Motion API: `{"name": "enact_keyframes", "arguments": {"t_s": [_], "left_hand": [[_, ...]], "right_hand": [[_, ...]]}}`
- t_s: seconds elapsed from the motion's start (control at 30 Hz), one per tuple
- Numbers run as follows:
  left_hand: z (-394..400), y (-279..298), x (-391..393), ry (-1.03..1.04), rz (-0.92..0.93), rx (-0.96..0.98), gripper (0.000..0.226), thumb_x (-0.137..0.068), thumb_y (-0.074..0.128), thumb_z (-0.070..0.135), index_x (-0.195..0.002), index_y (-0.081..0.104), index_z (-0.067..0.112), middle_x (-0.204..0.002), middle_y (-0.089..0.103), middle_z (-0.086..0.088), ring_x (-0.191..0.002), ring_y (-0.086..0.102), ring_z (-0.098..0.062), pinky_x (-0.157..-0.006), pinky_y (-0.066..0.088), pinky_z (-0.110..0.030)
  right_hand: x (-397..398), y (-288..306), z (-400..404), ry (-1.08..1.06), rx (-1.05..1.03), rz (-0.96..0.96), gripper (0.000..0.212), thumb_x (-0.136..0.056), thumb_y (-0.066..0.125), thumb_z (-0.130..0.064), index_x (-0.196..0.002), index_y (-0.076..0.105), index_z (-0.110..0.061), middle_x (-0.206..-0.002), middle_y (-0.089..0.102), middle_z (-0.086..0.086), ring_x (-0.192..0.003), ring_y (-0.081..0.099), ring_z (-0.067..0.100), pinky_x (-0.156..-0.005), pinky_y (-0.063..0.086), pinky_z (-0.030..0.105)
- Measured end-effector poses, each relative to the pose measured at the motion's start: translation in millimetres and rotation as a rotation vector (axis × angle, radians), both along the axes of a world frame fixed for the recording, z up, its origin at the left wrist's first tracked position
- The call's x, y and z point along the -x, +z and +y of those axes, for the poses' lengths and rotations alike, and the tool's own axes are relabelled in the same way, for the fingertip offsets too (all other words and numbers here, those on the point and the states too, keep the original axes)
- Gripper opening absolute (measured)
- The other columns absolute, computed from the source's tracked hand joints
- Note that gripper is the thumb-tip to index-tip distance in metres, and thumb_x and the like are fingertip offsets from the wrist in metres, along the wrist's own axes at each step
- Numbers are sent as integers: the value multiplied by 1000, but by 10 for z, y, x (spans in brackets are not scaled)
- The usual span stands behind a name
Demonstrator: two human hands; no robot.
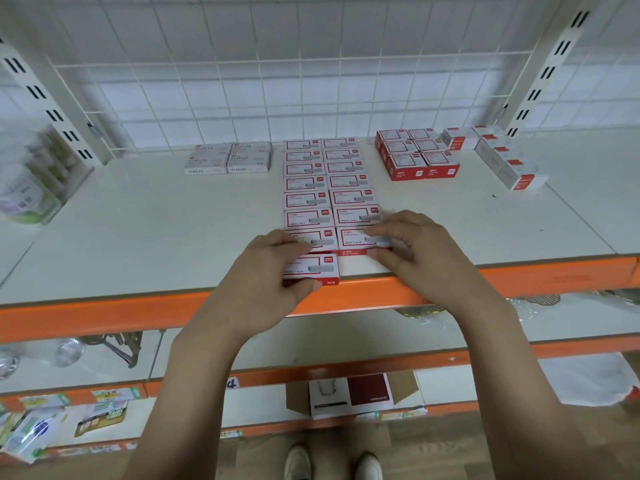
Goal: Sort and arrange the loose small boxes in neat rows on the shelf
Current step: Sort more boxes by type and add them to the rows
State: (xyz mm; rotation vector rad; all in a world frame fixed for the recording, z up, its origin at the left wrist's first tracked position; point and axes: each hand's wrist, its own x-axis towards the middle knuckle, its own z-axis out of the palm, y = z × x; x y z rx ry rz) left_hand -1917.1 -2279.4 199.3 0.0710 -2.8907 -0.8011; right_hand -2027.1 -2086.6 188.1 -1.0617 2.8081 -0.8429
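Two columns of red-and-white small boxes (329, 188) run front to back on the white shelf (138, 237). The left hand (273, 271) pinches the nearest left box (311, 268) at the shelf's orange edge; the right hand (412, 247) grips the front right box (356, 239).

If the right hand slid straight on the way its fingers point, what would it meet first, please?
The right hand grips the right column's front box, fingers pointing left. Going on, it would likely first meet the left column's neighbouring box, just beside.
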Motion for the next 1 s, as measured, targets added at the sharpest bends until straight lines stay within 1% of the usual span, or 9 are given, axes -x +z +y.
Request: {"name": "enact_keyframes", "arguments": {"t_s": [0.1,0.2,0.23,0.33,0.4,0.63,0.8,0.87,1.0], "left_hand": [[-13,22,-32,-44,-13,45,44,-88,59,25,-131,52,19,-133,47,6,-126,36,-11,-101,21,-11],[-65,29,-61,-102,-7,63,31,-91,55,14,-121,62,17,-123,55,5,-120,43,-11,-94,19,-1],[-79,28,-64,-112,0,70,29,-91,54,10,-117,65,16,-120,57,4,-117,45,-13,-94,23,-3],[-89,4,-37,-124,18,88,29,-90,54,2,-112,68,14,-115,61,-2,-113,50,-20,-97,38,-23],[-68,-11,-17,-121,31,111,29,-89,53,1,-111,69,14,-112,61,-3,-110,51,-23,-97,42,-30],[-68,-30,42,-91,51,89,25,-88,55,-1,-103,72,9,-107,63,-5,-106,54,-23,-91,40,-24],[-108,-31,75,-103,36,51,23,-88,56,0,-103,72,8,-107,63,-3,-106,54,-17,-86,30,-4],[-121,-27,85,-116,30,47,22,-89,56,2,-104,71,9,-108,62,-2,-106,53,-15,-87,31,-5],[-141,-1,125,-132,14,34,23,-90,56,10,-109,69,12,-109,61,1,-105,53,-13,-90,37,-14]], "right_hand": [[-35,30,48,-27,-5,1,35,-89,59,-28,-124,59,-24,-130,53,-2,-123,42,16,-101,28,22],[-73,44,65,-41,3,0,35,-89,59,-27,-124,58,-24,-129,53,-2,-122,42,16,-103,30,27],[-82,42,68,-44,2,2,35,-89,59,-27,-124,58,-23,-129,53,-1,-122,43,16,-102,30,27],[-110,38,70,-48,6,4,35,-89,59,-26,-123,58,-23,-127,54,-1,-119,44,16,-98,30,22],[-127,42,77,-48,3,6,35,-89,59,-26,-124,58,-22,-127,53,-1,-119,44,16,-100,30,23],[-162,54,119,-74,2,17,34,-89,59,-26,-123,58,-22,-125,54,-3,-117,45,15,-98,30,22],[-176,38,125,-98,5,36,34,-88,60,-25,-122,60,-21,-123,56,-2,-116,47,16,-94,28,18],[-187,36,117,-110,5,38,33,-88,60,-25,-121,60,-20,-123,56,-1,-116,47,17,-95,29,19],[-211,23,105,-133,10,40,33,-88,61,-25,-121,60,-20,-121,57,-2,-116,48,17,-96,31,21]]}}
